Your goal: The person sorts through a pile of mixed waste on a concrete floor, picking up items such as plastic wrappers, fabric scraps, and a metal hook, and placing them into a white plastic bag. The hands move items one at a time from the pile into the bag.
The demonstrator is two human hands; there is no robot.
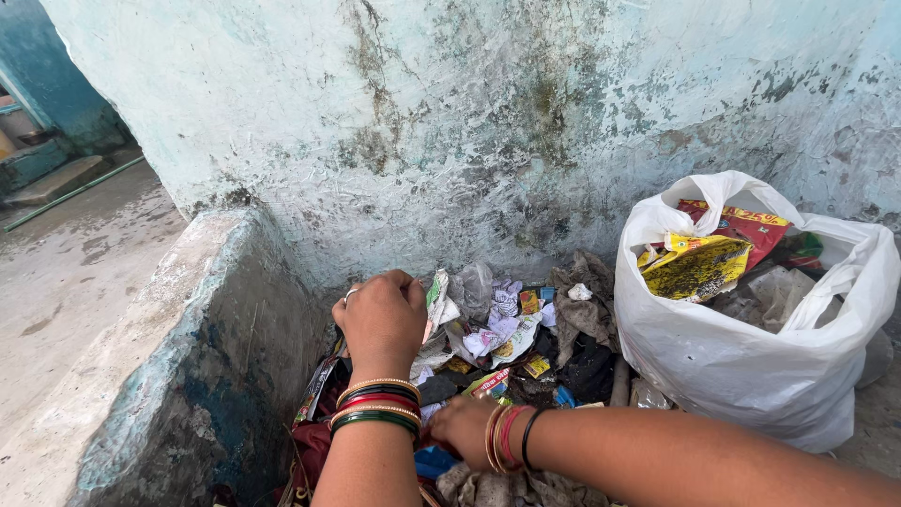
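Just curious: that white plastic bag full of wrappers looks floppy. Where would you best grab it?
Probably at the white plastic bag's open rim, at the upright flap on top, coming from above. The body sags loosely and bulges with wrappers, so only the gathered rim gives a firm grip.

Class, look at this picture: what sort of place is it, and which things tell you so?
Probably an outdoor rubbish corner: a stained, peeling wall, a litter pile against a low concrete ledge, and a white bag stuffed with wrappers.

Left hand (382, 319) closing on a crumpled wrapper (437, 302) above the litter pile (526, 343), right hand (462, 427) reaching low into the scraps, white plastic bag (751, 366) standing open just right, stuffed with wrappers, stained wall (488, 122) behind, concrete ledge (160, 357) left.
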